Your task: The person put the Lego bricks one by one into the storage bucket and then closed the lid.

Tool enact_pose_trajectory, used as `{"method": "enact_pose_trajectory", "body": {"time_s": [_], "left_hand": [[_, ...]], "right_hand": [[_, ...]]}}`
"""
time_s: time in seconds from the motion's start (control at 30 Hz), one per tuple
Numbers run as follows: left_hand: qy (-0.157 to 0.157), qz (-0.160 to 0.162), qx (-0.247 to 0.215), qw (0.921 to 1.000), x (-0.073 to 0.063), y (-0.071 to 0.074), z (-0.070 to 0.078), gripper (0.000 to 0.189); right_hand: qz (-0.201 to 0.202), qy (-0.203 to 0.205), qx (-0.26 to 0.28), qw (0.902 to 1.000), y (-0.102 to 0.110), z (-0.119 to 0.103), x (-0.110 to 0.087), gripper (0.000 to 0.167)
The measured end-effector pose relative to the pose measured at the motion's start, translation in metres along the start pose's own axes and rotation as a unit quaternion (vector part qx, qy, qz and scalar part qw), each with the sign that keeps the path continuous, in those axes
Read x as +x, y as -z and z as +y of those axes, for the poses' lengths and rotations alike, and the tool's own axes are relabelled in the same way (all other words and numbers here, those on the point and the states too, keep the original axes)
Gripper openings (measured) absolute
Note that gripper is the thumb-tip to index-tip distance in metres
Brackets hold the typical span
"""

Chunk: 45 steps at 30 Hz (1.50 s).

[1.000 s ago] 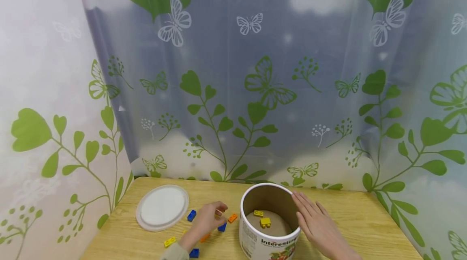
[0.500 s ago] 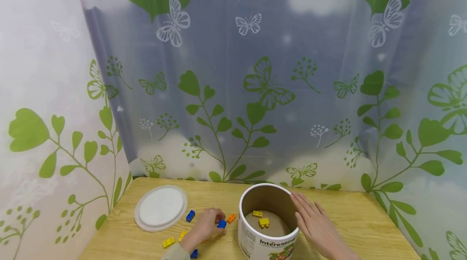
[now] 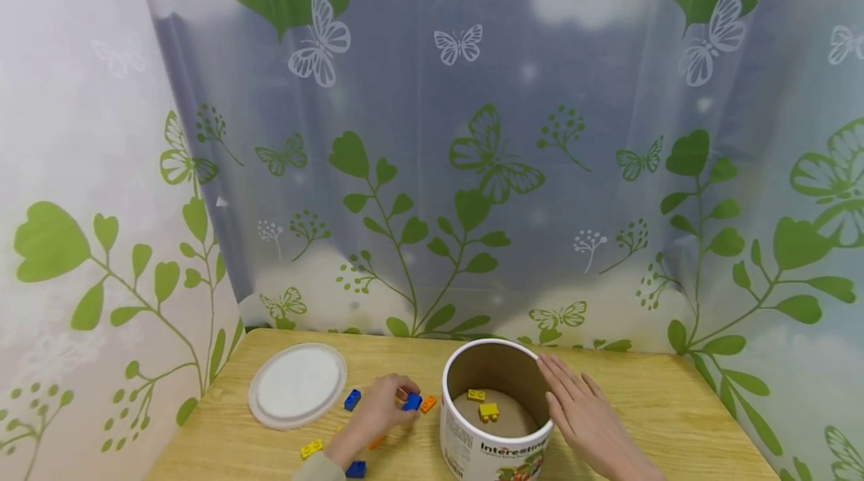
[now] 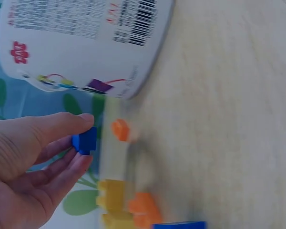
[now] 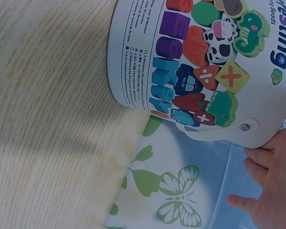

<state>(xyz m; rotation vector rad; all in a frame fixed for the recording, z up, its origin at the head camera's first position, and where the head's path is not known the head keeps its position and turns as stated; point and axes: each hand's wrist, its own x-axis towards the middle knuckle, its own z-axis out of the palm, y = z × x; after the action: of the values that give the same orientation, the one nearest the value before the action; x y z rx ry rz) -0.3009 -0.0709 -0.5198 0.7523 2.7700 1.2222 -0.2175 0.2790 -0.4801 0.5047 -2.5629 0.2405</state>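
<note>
My left hand (image 3: 378, 410) pinches a blue toy brick (image 4: 87, 140) between thumb and fingers, left of the bucket. Just beyond that brick an orange brick (image 3: 428, 404) lies on the table. A round white bucket (image 3: 466, 451) stands upright with its top uncovered, and two yellow bricks (image 3: 489, 412) lie on its floor. Straight fingers of my right hand (image 3: 594, 417) rest against the bucket's right rim. In the right wrist view the bucket's printed side (image 5: 200, 62) and handle show, with the right fingertips at its rim.
A round white lid (image 3: 297, 385) lies at the table's left. Around my left hand are a blue brick (image 3: 352, 399), a yellow brick (image 3: 312, 449), another blue brick (image 3: 355, 470) and an orange brick (image 4: 145, 210). A patterned curtain (image 3: 432, 166) hangs behind the wooden table (image 3: 648, 391).
My left hand has closed its fingers on the blue brick and raised it slightly. The right hand stays against the bucket.
</note>
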Motion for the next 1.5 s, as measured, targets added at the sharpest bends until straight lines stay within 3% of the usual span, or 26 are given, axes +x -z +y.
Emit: {"method": "enact_pose_trajectory", "body": {"time_s": [0.57, 0.77, 0.93, 1.1, 1.23, 1.5], "left_hand": [[-0.070, 0.088, -0.036, 0.9931, 0.002, 0.031, 0.037, 0.029], [-0.076, 0.098, -0.035, 0.9917, 0.004, 0.035, 0.049, 0.030], [-0.073, 0.104, -0.027, 0.9915, 0.010, 0.035, 0.063, 0.030], [-0.092, 0.109, -0.043, 0.9889, 0.017, 0.031, 0.079, 0.030], [-0.103, 0.100, -0.072, 0.9869, 0.024, 0.025, 0.091, 0.030], [-0.124, 0.080, -0.071, 0.9865, 0.039, 0.011, 0.109, 0.029]], "right_hand": [[0.013, 0.010, -0.001, 0.9999, 0.001, 0.001, 0.000, 0.050], [0.013, 0.010, -0.003, 0.9999, 0.000, 0.002, 0.000, 0.050], [0.000, 0.005, -0.002, 1.0000, 0.000, 0.001, 0.001, 0.051], [-0.020, -0.002, 0.006, 0.9998, 0.001, 0.000, 0.001, 0.051], [-0.023, -0.002, 0.009, 0.9997, 0.002, 0.001, 0.001, 0.051], [-0.020, 0.001, 0.001, 0.9998, 0.001, 0.001, 0.001, 0.050]]}}
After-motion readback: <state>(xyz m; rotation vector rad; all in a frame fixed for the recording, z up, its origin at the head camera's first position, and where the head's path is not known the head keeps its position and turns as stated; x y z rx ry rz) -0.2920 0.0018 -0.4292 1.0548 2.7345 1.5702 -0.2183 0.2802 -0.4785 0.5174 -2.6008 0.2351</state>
